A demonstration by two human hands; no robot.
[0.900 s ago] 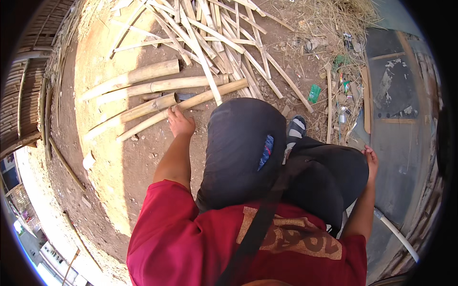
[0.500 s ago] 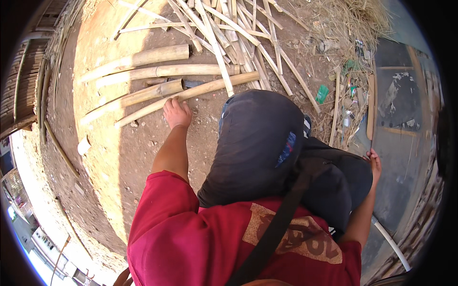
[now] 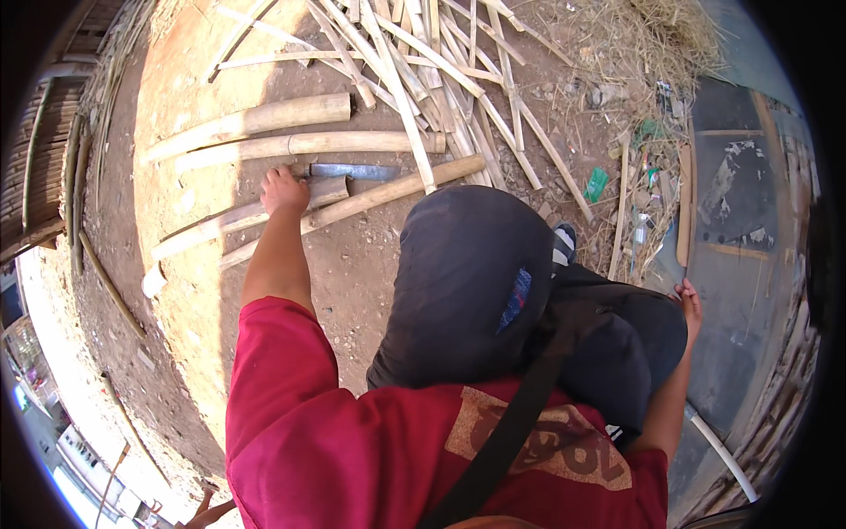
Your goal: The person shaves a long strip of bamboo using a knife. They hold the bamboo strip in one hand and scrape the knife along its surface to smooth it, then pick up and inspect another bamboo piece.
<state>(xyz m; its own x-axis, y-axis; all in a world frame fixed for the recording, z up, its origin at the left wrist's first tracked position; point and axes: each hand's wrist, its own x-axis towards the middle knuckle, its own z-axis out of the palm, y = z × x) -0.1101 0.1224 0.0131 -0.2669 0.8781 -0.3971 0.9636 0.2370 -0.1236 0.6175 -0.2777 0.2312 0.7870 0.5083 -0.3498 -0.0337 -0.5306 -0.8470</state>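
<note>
Near the sunlit strip's edge on the ground (image 3: pixel 352 264), the left hand (image 3: pixel 285 189) has moved away from the person, over the short bamboo tube (image 3: pixel 233 220), apparently reaching for the handle end of the blade (image 3: pixel 355 172) (now more exposed, beyond that tube). Whether its fingers grip, I cannot tell; lifting would call for a firm hold. The right hand (image 3: pixel 690 304), by the knee, has fingers bent, contents unclear.

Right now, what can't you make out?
All in the head view:
- Left hand: whether it grips the handle of the blade; its own back hides its underside.
- Right hand: whether it holds anything; too small.
- Striped shoe: mostly hidden by the dark trousers.
- Bamboo strips: some far ends, cut off by the top edge.
</note>
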